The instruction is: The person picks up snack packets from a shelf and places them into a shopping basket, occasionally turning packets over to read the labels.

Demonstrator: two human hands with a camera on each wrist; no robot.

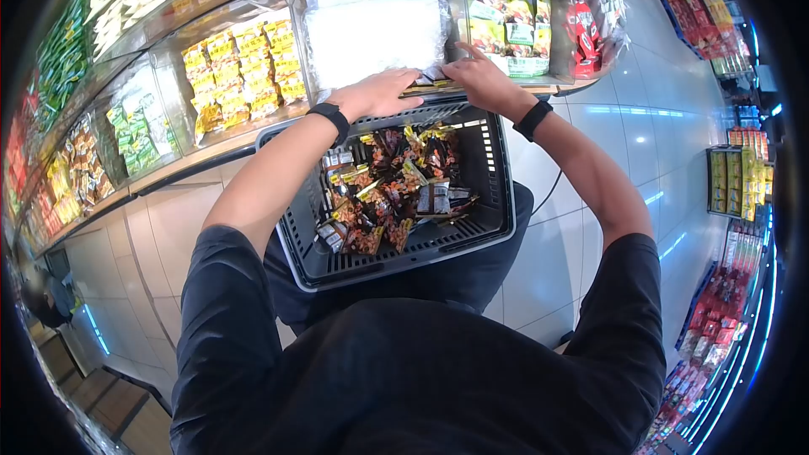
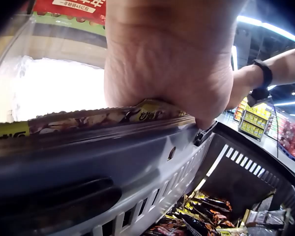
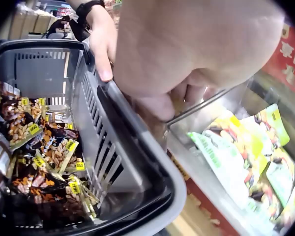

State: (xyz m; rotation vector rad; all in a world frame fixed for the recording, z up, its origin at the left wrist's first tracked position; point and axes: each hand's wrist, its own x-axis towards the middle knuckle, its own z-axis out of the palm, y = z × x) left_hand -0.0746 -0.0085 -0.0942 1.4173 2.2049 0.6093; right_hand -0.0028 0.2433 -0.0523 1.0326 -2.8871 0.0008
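Observation:
My left hand (image 1: 379,93) lies with fingers extended over the front edge of a shelf bin, beside a row of dark and yellow snack packets (image 2: 91,120). A digit of that hand is right at the basket's rim in the right wrist view. My right hand (image 1: 487,82) is at the same bin's front right corner, one finger stretched out and the others bent near the packets. Its fingertips are mostly hidden, so I cannot tell whether it grips a packet. Below both hands, a black and grey shopping basket (image 1: 396,263) holds many nut snack packets (image 1: 396,190).
A bright white plastic-wrapped block (image 1: 375,34) fills the bin behind the hands. Neighbouring bins hold yellow packets (image 1: 240,76) on the left and green-and-white packets (image 1: 510,29) on the right. Tiled floor (image 1: 624,152) and more display racks (image 1: 737,181) lie to the right.

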